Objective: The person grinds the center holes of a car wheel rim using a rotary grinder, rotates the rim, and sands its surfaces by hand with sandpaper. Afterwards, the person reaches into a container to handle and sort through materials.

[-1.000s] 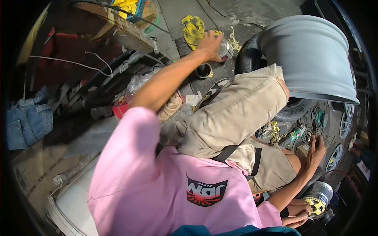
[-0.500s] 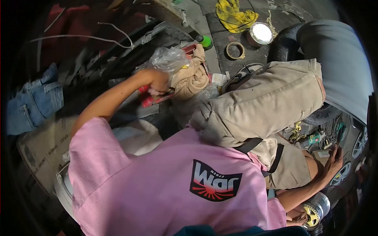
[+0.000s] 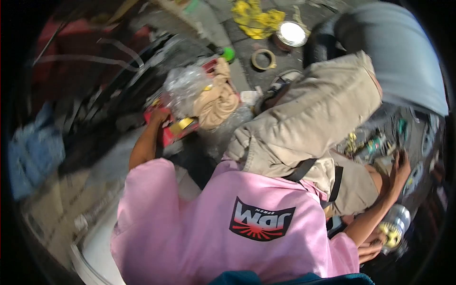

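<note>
My left hand [image 3: 159,115] is at the left end of a red box [image 3: 171,135], fingers curled; blur and the hand itself hide whether anything is in them. In that box lie crumpled clear plastic [image 3: 185,90], a beige cloth [image 3: 216,104] and a yellow roll-like item [image 3: 182,125]. Off to the right, my right hand [image 3: 401,167] is raised with its fingers stretched out, holding nothing I can see. Near it are a green tool [image 3: 373,144] and, lower down, a yellow-and-silver wheel-like part [image 3: 393,230], with a bare hand or foot [image 3: 373,246] beside it.
A tape roll [image 3: 263,60], a metal can [image 3: 290,35] and a yellow cloth [image 3: 256,19] lie on the ground ahead. A large grey-blue rounded form [image 3: 394,52] fills the upper right. Jeans [image 3: 35,149] and cardboard [image 3: 52,204] are at far left.
My left hand has moved from above the box's front middle to its left end, uncovering the yellow item. The view has shifted slightly. My right hand stays raised and stretched out.
</note>
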The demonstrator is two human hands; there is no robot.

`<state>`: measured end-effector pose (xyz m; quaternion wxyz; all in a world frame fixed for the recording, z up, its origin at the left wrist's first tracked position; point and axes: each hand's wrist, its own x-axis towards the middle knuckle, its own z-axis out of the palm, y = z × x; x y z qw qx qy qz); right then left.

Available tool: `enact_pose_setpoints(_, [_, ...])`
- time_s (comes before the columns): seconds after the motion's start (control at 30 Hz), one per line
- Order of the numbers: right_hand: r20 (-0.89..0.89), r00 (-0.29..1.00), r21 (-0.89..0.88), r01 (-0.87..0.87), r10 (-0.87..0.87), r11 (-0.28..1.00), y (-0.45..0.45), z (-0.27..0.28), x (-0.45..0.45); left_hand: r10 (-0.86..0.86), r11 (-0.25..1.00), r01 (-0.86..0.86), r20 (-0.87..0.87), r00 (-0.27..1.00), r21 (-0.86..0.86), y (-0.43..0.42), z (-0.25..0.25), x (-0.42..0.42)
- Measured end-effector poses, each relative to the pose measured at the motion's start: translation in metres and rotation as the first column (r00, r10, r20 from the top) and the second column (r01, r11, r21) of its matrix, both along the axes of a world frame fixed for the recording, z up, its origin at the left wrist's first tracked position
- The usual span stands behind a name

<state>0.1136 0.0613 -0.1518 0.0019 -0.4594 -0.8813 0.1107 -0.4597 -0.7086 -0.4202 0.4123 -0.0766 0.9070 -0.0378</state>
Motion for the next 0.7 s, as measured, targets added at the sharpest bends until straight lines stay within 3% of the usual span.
enact_pose_setpoints(0.03, [-0.018, 0.999, 0.032, 0.027, -0.027, 0.999, 0.005, -0.013, 0.017, -0.220, 0.975, 0.217, -0.126, 0.967, -0.037, -0.028, -0.042, -0.004])
enact_pose_setpoints(0.07, [-0.032, 0.998, 0.072, 0.055, -0.053, 0.996, 0.012, -0.021, 0.034, -0.404, 0.908, 0.404, 0.030, 0.914, -0.109, -0.014, -0.035, -0.001])
enact_pose_setpoints(0.1, [-0.046, 0.986, -0.077, 0.154, -0.158, 0.985, 0.001, -0.009, 0.026, -0.540, 0.831, 0.553, 0.147, 0.829, -0.065, -0.032, -0.056, -0.008])
enact_pose_setpoints(0.13, [-0.054, 0.963, -0.210, 0.249, -0.266, 0.946, -0.016, 0.008, 0.009, -0.502, 0.862, 0.506, 0.089, 0.860, -0.030, -0.090, -0.119, -0.014])
enact_pose_setpoints(0.17, [0.012, 0.978, -0.041, 0.211, -0.210, 0.977, -0.021, 0.012, 0.009, -0.553, 0.832, 0.554, 0.039, 0.832, -0.036, -0.106, -0.143, -0.013])
enact_pose_setpoints(0.23, [-0.117, 0.966, -0.120, 0.219, -0.232, 0.968, -0.042, 0.029, 0.004, -0.514, 0.852, 0.517, 0.052, 0.856, -0.080, -0.091, -0.142, -0.010])
enact_pose_setpoints(0.27, [-0.066, 0.968, -0.084, 0.237, -0.243, 0.968, -0.051, 0.042, -0.005, -0.502, 0.858, 0.505, 0.054, 0.863, -0.095, -0.086, -0.143, -0.010])
enact_pose_setpoints(0.5, [-0.155, 0.960, -0.068, 0.224, -0.232, 0.972, -0.041, 0.081, -0.003, -0.505, 0.859, 0.505, 0.017, 0.863, -0.088, -0.083, -0.128, -0.020])
enact_pose_setpoints(0.63, [-0.195, 0.939, -0.042, 0.282, -0.285, 0.958, -0.023, 0.089, 0.025, -0.565, 0.824, 0.565, -0.005, 0.825, 0.036, -0.110, -0.131, -0.046])
enact_pose_setpoints(0.67, [-0.224, 0.923, -0.056, 0.309, -0.314, 0.949, -0.015, 0.083, 0.040, -0.645, 0.755, 0.643, -0.026, 0.763, 0.130, -0.106, -0.126, -0.050])
enact_pose_setpoints(0.7, [-0.254, 0.904, -0.074, 0.336, -0.343, 0.939, -0.004, 0.075, 0.059, -0.538, 0.839, 0.535, -0.002, 0.843, 0.098, -0.107, -0.114, -0.055])
